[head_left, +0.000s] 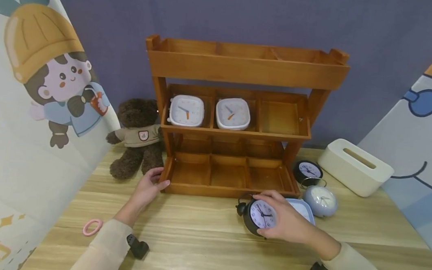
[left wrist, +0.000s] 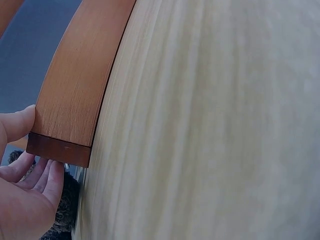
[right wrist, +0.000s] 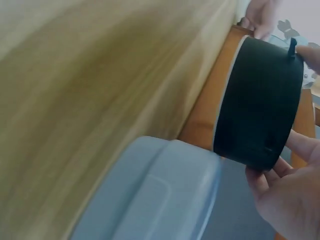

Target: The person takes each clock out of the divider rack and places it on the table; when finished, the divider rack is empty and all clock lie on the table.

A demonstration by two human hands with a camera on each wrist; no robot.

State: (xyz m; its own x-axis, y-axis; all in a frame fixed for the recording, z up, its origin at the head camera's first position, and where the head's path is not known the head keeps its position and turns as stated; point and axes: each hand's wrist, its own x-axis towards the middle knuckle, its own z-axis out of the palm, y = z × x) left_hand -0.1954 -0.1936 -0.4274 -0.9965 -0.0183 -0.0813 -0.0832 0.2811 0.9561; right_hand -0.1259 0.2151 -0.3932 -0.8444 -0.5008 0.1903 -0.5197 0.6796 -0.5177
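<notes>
In the head view, my right hand (head_left: pixel 288 221) holds a black twin-bell alarm clock (head_left: pixel 260 214) by its rim, tilted above the table with its face up toward the camera. The right wrist view shows this clock's dark casing (right wrist: pixel 257 105) between thumb and fingers. My left hand (head_left: pixel 148 189) grips the front left corner of a brown wooden tiered shelf (head_left: pixel 231 191), thumb on one side of the corner (left wrist: pixel 60 150) and fingers on the other. Two white square clocks (head_left: pixel 186 110) sit in the left and middle compartments of the middle tier. Beside my right hand lies a light-blue clock (head_left: pixel 308 213), partly hidden.
Right of the shelf stand a grey-blue round clock (head_left: pixel 320 201), another black clock (head_left: pixel 308 171) and a cream tissue box (head_left: pixel 357 169). A brown teddy bear (head_left: pixel 136 141) sits at the left. A pink ring (head_left: pixel 92 227) lies on the wood-grain table (head_left: pixel 196 240).
</notes>
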